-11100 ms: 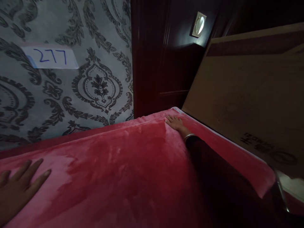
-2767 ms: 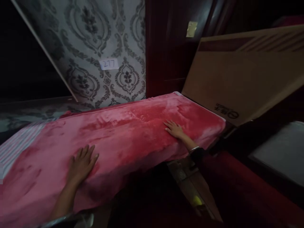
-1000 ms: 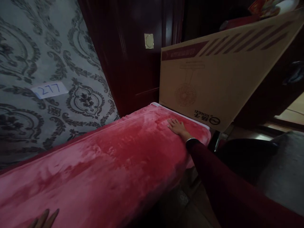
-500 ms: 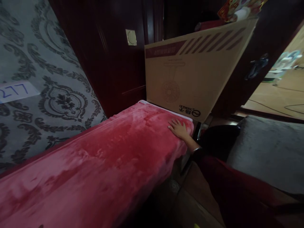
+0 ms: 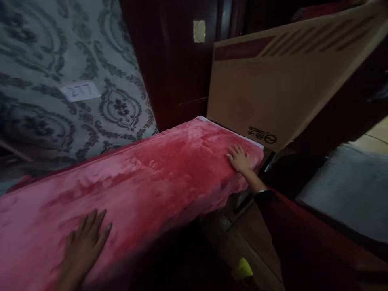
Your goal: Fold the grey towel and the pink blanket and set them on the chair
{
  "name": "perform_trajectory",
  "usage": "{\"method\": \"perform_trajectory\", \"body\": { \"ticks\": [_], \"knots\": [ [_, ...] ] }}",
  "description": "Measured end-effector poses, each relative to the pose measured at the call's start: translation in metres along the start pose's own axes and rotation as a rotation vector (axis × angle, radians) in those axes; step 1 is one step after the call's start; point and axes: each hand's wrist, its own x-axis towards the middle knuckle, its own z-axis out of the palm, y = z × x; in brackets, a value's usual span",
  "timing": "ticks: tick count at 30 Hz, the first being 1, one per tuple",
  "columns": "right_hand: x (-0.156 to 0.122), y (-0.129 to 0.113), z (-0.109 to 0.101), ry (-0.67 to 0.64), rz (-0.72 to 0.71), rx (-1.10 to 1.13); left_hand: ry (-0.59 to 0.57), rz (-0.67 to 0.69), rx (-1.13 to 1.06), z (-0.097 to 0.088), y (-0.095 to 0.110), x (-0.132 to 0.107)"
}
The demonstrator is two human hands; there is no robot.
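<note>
A plush red blanket [image 5: 157,173] covers a long raised surface that runs from the lower left to the middle right. My left hand [image 5: 83,246] lies flat on it near the lower left, fingers spread, holding nothing. My right hand [image 5: 240,159] rests flat on the blanket's far right end, close to its edge, fingers stretched out. A dark red sleeve covers my right arm, with a bangle at the wrist.
A large cardboard box [image 5: 281,89] leans just beyond the blanket's right end. Patterned grey wallpaper with a white label [image 5: 80,91] reading 277 stands behind. Dark wooden panelling [image 5: 178,68] fills the corner. A grey surface [image 5: 342,190] lies at the right, wooden floor below.
The view has swung back to the left. My left hand has come into view flat on the blanket. My right hand stays at the blanket's right end.
</note>
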Motion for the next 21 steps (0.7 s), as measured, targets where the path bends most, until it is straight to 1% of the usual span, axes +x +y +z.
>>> {"method": "perform_trajectory", "body": {
  "ticks": [2,3,6,8,11,14,16,17,18,19,21],
  "knots": [
    [-0.022,-0.014,0.011,-0.048,-0.151,0.008,-0.054,-0.031,-0.014,-0.017,0.014,-0.006],
    [-0.031,-0.017,0.015,-0.059,-0.19,0.001,-0.072,-0.051,-0.026,-0.026,0.022,-0.009],
    [-0.045,-0.017,0.021,-0.038,-0.202,-0.029,-0.091,-0.045,-0.056,-0.046,0.038,-0.013],
    [-0.044,-0.014,0.021,-0.047,-0.192,-0.037,-0.085,-0.065,-0.05,-0.05,0.042,-0.016],
    [-0.041,-0.012,0.017,-0.088,-0.165,-0.03,-0.085,-0.098,-0.041,-0.046,0.042,-0.018],
    [-0.046,-0.023,0.009,-0.098,-0.097,-0.006,-0.099,-0.109,-0.046,-0.042,0.039,-0.018],
    [-0.057,-0.042,0.002,-0.089,-0.036,0.008,-0.143,-0.115,-0.047,-0.044,0.039,-0.016],
    [-0.066,-0.057,-0.003,-0.079,-0.027,0.013,-0.173,-0.119,-0.045,-0.046,0.041,-0.015],
    [-0.078,-0.075,-0.008,-0.063,-0.046,0.017,-0.203,-0.124,-0.039,-0.048,0.043,-0.014],
    [-0.091,-0.096,-0.012,-0.04,-0.11,0.019,-0.231,-0.128,-0.031,-0.05,0.047,-0.013],
    [-0.121,-0.144,-0.019,-0.052,-0.329,0.047,-0.257,-0.107,-0.023,-0.054,0.061,-0.015]
  ]
}}
